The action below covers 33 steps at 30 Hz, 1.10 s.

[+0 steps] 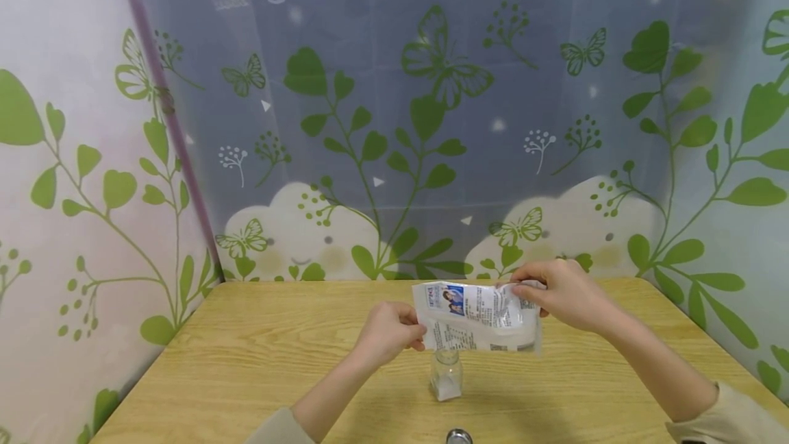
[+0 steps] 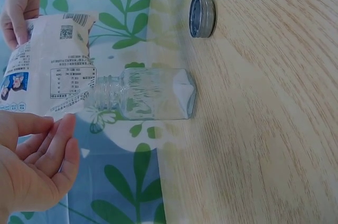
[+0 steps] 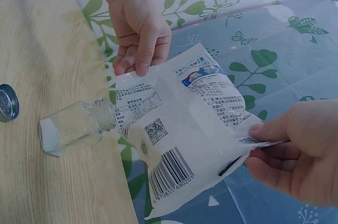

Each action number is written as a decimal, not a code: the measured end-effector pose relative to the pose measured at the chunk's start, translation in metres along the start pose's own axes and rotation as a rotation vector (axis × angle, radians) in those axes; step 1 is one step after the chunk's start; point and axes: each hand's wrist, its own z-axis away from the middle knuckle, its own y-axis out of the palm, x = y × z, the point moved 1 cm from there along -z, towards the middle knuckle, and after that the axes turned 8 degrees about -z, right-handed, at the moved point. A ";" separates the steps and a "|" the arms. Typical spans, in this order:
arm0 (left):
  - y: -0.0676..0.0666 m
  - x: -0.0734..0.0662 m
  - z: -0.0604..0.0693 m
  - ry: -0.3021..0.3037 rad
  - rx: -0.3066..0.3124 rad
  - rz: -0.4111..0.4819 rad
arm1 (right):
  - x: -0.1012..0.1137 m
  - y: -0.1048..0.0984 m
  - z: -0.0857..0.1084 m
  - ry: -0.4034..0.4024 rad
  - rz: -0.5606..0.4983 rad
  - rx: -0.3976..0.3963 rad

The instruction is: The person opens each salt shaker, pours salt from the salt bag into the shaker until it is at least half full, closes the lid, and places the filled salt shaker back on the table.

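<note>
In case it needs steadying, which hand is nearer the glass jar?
Left: the left hand pinches the bag at the end near the glass jar; the right hand grips the other end, farther away.

Head view from above, forward and down, with close, sideways-tilted wrist views, packet (image 3: 182,121) and jar (image 2: 150,94) in both

We are seeing a wooden table (image 1: 296,321); 1 glass jar (image 1: 446,366) is standing upright on it, 1 metal lid (image 1: 459,437) is lying nearer, hollow side up.
</note>
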 end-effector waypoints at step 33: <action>0.000 0.000 0.001 0.021 -0.018 -0.003 | 0.002 0.000 -0.001 -0.023 -0.001 -0.008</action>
